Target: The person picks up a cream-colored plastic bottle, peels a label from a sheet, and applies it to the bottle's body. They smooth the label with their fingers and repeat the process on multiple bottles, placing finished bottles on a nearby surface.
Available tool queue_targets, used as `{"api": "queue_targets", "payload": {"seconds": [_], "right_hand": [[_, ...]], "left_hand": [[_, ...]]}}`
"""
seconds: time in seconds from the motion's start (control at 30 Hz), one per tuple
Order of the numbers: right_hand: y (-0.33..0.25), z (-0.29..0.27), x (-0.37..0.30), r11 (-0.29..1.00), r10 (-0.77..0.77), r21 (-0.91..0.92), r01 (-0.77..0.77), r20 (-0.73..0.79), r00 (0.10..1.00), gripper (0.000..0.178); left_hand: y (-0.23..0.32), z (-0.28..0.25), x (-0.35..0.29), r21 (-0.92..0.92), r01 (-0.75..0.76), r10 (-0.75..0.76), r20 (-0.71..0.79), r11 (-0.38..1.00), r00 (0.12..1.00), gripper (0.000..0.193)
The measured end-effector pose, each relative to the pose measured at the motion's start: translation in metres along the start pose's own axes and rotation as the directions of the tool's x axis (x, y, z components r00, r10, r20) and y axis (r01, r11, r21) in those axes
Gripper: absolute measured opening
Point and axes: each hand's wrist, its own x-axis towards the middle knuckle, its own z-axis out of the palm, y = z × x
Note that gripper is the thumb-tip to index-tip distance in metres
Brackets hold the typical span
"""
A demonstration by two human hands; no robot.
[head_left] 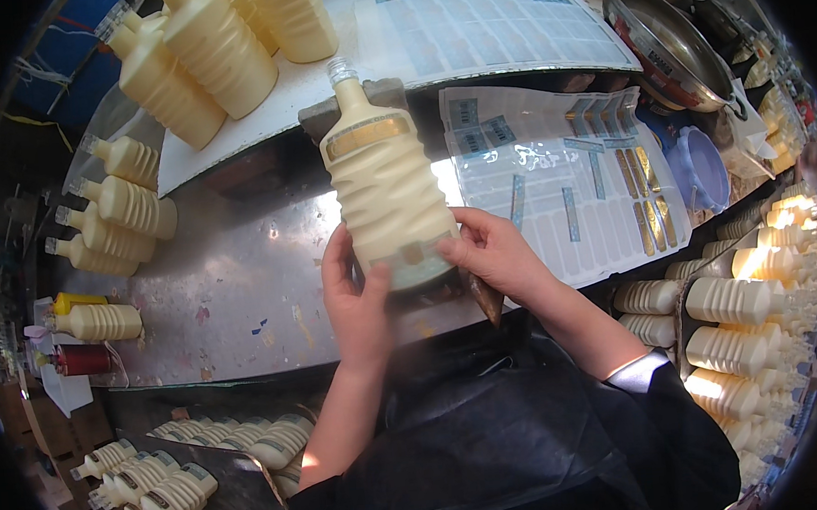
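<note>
Both hands hold a cream-coloured, wavy-ridged bottle (386, 176) by its lower end. A clear threaded neck tops it, and a gold label (367, 137) bands its shoulder. My left hand (356, 292) grips the lower left side, its thumb at a pale green label (411, 262) near the base. Closed around the lower right side, my right hand (496, 254) presses its thumb by that same label. A brown pointed tool (484, 299) sticks out below the right fingers; its exact kind I cannot tell. Behind the bottle's neck lies a grey block-like rest (321, 117).
Sticker sheets (543, 212) with blue and gold strips lie on the metal table (239, 267), right. Large cream bottles (224, 55) stand on the white shelf (357, 60). Bottles fill racks (717, 338) at right and lower left. A metal pan (668, 38) and purple basin (699, 170) stand far right.
</note>
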Motion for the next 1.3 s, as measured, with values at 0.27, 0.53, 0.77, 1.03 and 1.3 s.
{"api": "queue_targets", "payload": {"seconds": [0.27, 0.53, 0.77, 1.03, 1.3], "right_hand": [[-0.002, 0.001, -0.001, 1.0, 0.011, 0.004, -0.011, -0.013, 1.0, 0.047], [-0.013, -0.01, 0.0, 0.995, 0.099, -0.027, -0.097, 0.131, 0.986, 0.047], [-0.017, -0.008, -0.005, 0.997, 0.073, -0.005, -0.073, 0.146, 0.987, 0.047], [-0.015, -0.008, -0.004, 0.991, 0.13, -0.017, -0.129, 0.137, 0.982, 0.049], [-0.015, -0.006, -0.005, 0.994, 0.101, 0.022, -0.105, 0.126, 0.987, 0.049]], "left_hand": [[0.006, 0.004, 0.0, 0.03, 0.025, -0.024, -0.018, 0.999, 1.0, 0.068], [0.002, -0.001, 0.0, -0.002, 0.011, -0.011, 0.012, 1.0, 1.0, 0.058], [0.002, -0.003, -0.002, -0.013, -0.015, 0.016, 0.057, 1.0, 0.998, 0.061], [0.001, -0.004, -0.003, -0.025, -0.002, 0.003, 0.041, 1.0, 0.999, 0.066], [0.0, -0.004, -0.002, -0.022, -0.008, 0.009, 0.043, 1.0, 0.999, 0.067]]}}
